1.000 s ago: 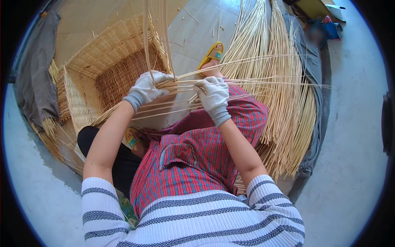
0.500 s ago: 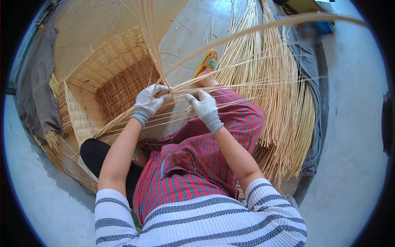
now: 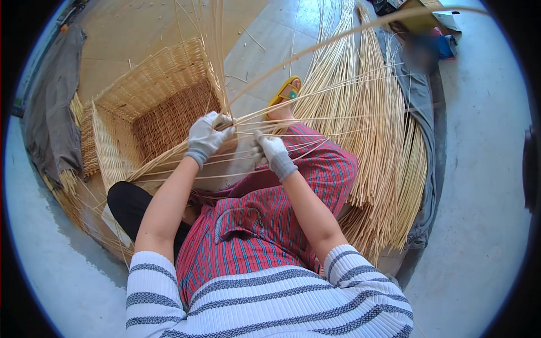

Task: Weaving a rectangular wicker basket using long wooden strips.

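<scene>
A rectangular wicker basket lies tilted on the floor ahead of me to the left, its woven bottom browner than its pale sides. Long loose wicker rods spread to the right from its near corner. My left hand, in a white glove with a grey cuff, is closed on the rods at that corner, thumb and forefinger pinched together. Just right of it, my gloved right hand has its fingers curled round thin wicker rods. Its fingertips are partly hidden. More rods stick up from the basket's corner.
A big pile of loose wicker rods lies to the right on a grey cloth. Another grey cloth covers rods at the far left. My foot in a yellow sandal rests beyond the hands. Small offcuts dot the floor.
My right hand has shifted slightly left and down, its fingers now more curled. The left hand keeps its grip at the basket corner. The whole view has moved a little.
</scene>
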Action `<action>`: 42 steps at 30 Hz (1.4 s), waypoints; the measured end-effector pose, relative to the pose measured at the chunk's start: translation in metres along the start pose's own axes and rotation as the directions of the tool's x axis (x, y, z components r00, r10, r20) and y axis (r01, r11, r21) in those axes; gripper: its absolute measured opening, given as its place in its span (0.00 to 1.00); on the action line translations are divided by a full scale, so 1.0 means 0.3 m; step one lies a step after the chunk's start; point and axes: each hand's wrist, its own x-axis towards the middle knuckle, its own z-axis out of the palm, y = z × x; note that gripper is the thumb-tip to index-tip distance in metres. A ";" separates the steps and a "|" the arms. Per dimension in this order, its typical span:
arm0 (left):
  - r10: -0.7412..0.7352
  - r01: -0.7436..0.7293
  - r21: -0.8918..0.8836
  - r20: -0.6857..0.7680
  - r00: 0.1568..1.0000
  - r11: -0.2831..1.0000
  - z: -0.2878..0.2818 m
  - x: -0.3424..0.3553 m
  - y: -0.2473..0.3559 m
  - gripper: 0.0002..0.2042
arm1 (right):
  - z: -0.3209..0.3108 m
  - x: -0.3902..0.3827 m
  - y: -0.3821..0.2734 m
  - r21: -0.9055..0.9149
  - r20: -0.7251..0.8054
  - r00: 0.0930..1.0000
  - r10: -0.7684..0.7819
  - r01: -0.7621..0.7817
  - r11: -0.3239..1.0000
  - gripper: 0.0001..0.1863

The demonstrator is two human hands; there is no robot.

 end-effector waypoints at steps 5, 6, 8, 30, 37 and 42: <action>0.099 -0.073 0.242 -0.099 0.990 0.968 0.038 0.010 0.023 0.14 | 0.017 0.004 -0.015 0.425 0.021 0.963 -0.269 0.235 0.874 0.13; 0.115 -0.078 0.309 -0.102 0.988 0.948 0.046 0.010 0.030 0.14 | 0.029 -0.007 -0.018 0.455 -0.027 0.943 -0.330 0.306 0.836 0.13; 0.132 -0.085 0.367 -0.106 0.986 0.926 0.058 0.010 0.041 0.14 | 0.057 -0.024 0.008 0.353 -0.149 0.878 -0.455 0.477 0.805 0.08; 0.031 -0.003 0.212 -0.129 0.991 0.977 0.036 -0.037 0.042 0.10 | 0.082 0.086 -0.459 -0.541 0.521 0.712 -0.470 0.702 0.463 0.17; -0.045 0.056 0.241 -0.051 0.998 0.969 0.017 -0.025 0.084 0.15 | 0.222 0.032 -0.465 -0.627 0.692 0.281 -0.665 0.691 -0.361 0.33; 0.081 -0.052 0.311 -0.081 0.993 0.949 0.019 -0.056 0.051 0.24 | 0.228 0.074 -0.624 -0.239 0.928 0.231 -0.291 0.971 0.009 0.12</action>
